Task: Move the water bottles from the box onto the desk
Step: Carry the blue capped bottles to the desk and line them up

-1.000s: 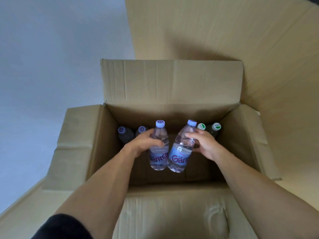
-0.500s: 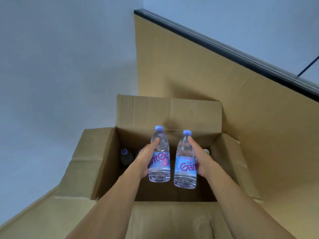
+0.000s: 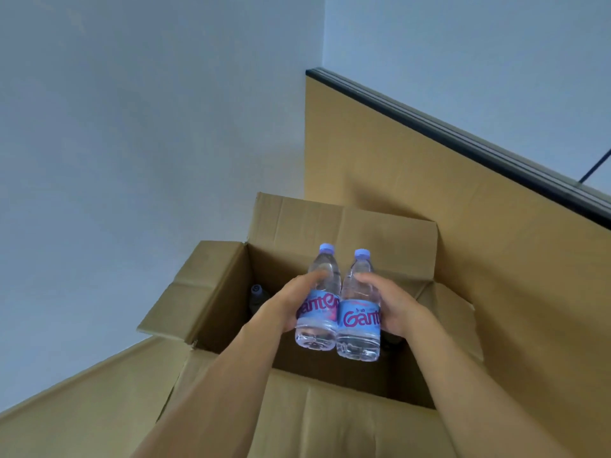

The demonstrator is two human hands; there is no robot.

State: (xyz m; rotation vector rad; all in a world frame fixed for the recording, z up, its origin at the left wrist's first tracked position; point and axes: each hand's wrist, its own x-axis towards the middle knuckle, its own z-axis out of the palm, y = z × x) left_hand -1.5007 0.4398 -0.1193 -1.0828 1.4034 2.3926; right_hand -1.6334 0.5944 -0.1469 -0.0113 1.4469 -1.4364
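The left hand (image 3: 291,305) and right hand (image 3: 395,307) are each gripping one water bottle (image 3: 320,304) (fingers curled round the labelled waist) above the cardboard box (image 3: 344,226). Full, smooth bottles are probably handling heavy and slippery; mid-body grips suit them.

Tan floor (image 3: 82,421) carries open cardboard box (image 3: 330,421); dark bottle (image 3: 258,297) inside.

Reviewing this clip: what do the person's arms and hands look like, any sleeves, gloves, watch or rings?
Both forearms are bare right down to the frame edge, with no sleeve showing. The left hand and right hand wear no gloves; no watch, bracelet or ring is visible.
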